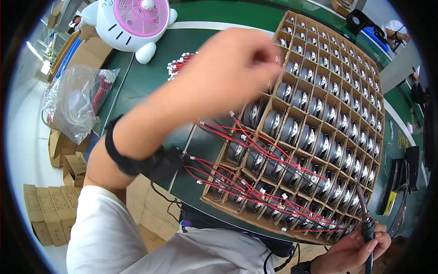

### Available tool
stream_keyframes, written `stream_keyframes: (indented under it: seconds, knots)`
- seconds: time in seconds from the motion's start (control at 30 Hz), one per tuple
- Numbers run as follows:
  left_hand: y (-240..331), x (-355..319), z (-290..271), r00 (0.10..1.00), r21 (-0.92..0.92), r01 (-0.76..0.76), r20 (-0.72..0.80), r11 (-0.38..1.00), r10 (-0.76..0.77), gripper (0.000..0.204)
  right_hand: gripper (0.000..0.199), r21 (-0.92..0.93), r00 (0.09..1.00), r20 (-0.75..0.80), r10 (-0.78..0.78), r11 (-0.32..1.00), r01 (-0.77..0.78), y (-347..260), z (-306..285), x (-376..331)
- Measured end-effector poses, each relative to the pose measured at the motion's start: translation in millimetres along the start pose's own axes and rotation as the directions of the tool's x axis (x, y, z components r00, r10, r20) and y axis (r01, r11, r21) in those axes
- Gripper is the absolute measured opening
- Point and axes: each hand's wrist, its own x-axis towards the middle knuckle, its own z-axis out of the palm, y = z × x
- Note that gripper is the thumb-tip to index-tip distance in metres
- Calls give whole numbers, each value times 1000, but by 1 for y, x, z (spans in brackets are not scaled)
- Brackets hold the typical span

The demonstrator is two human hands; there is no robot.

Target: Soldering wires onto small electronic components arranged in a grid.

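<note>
Over the cardboard tray (292,20) of motors, our blurred left hand (228,68) seems pinched together; our right hand (360,249) grips a soldering iron (365,219).

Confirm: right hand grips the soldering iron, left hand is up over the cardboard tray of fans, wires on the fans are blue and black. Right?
Not quite. The head view shows the wires are red and black, not blue. The rest holds: the right hand grips the soldering iron, and the left hand is raised over the cardboard tray of fans.
</note>
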Motion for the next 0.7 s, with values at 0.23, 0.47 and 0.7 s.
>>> stream_keyframes:
  seconds: [0.23, 0.47, 0.7]
  knots:
    - [-78, -14, -4, 985, 446, 141, 28, 884, -172, 14, 20, -27, 1000, 0, 4, 1000, -4, -1, -1, 0]
    - [-63, -7, -31, 959, 154, 282, -48, 947, -278, 12, 21, -38, 997, -45, 66, 997, -68, 3, -14, -7]
    - [-27, -5, -73, 807, -300, 590, 230, 750, -543, 16, 24, -46, 996, -60, 66, 997, -69, 5, -17, -9]
